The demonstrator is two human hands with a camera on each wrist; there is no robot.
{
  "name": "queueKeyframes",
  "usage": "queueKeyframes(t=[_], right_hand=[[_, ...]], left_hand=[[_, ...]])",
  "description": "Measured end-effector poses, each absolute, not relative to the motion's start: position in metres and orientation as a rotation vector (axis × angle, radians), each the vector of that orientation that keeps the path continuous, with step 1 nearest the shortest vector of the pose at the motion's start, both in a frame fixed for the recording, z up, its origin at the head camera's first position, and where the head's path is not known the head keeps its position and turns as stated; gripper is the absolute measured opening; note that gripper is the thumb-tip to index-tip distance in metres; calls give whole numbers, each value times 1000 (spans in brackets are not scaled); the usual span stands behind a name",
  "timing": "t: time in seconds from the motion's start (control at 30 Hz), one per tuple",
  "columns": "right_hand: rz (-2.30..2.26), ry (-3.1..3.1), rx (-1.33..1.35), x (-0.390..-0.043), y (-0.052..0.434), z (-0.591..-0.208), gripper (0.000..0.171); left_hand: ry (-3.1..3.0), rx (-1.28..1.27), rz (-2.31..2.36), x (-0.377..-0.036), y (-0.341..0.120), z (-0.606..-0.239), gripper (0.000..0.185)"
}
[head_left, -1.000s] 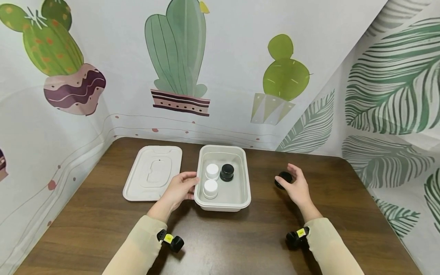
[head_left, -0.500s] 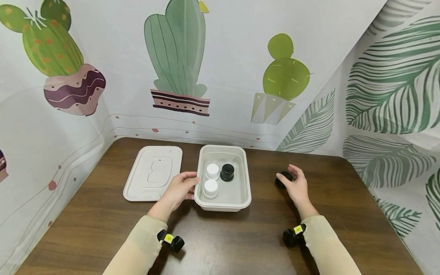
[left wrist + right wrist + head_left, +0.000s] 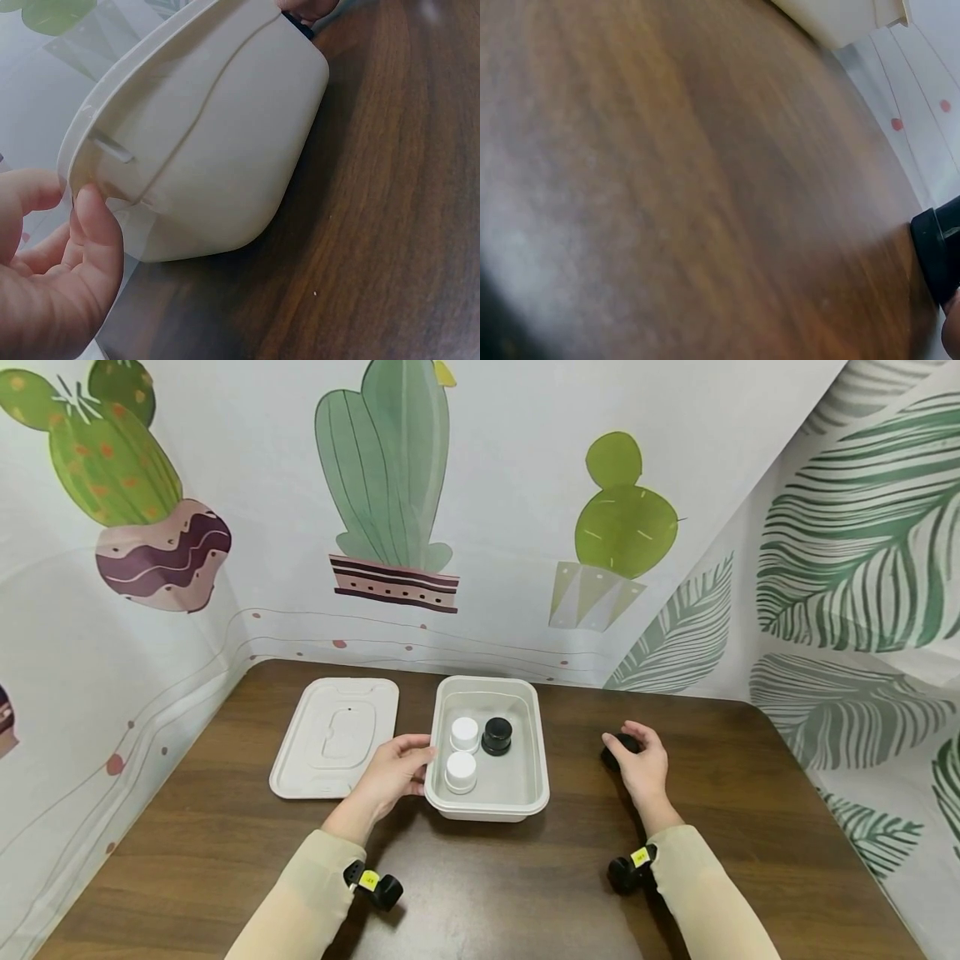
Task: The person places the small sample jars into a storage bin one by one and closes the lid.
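Right hand (image 3: 641,766) curls around a black jar (image 3: 617,749) on the table (image 3: 187,860), right of the white tray (image 3: 487,810). Left hand (image 3: 393,774) grips the tray's left rim. Inside: two white jars (image 3: 461,772) and another black one (image 3: 496,736). Lid (image 3: 333,737) lies off, left of the tray; the held jar looks the last one out.

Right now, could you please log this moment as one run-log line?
left hand: holds tray rim | right hand: grips black jar on table | in tray: two white-capped jars, one black
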State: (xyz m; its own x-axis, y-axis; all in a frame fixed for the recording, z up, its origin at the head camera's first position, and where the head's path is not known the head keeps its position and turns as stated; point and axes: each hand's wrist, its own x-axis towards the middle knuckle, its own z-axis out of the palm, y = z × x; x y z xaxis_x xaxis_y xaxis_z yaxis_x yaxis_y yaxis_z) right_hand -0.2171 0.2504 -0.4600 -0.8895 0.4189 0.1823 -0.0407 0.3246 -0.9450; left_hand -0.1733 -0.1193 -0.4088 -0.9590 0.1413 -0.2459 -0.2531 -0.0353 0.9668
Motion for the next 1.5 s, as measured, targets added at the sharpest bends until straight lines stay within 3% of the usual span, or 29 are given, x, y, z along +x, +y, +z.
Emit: queueKeyframes(t=[0.33,0.7,1.5], right_hand=[[1427,-2327,-384,-219,248,-460,41],[1269,-2620,-303,-217,247,-460,52],[1316,-2473,-317,-213,247,-449,44]], left_hand=[[1981,-113,2074,-174,-119,-408,41],[1980,-94,2073,-173,-121,-407,41],[1981,-113,2076,-174,-119,-410,40]])
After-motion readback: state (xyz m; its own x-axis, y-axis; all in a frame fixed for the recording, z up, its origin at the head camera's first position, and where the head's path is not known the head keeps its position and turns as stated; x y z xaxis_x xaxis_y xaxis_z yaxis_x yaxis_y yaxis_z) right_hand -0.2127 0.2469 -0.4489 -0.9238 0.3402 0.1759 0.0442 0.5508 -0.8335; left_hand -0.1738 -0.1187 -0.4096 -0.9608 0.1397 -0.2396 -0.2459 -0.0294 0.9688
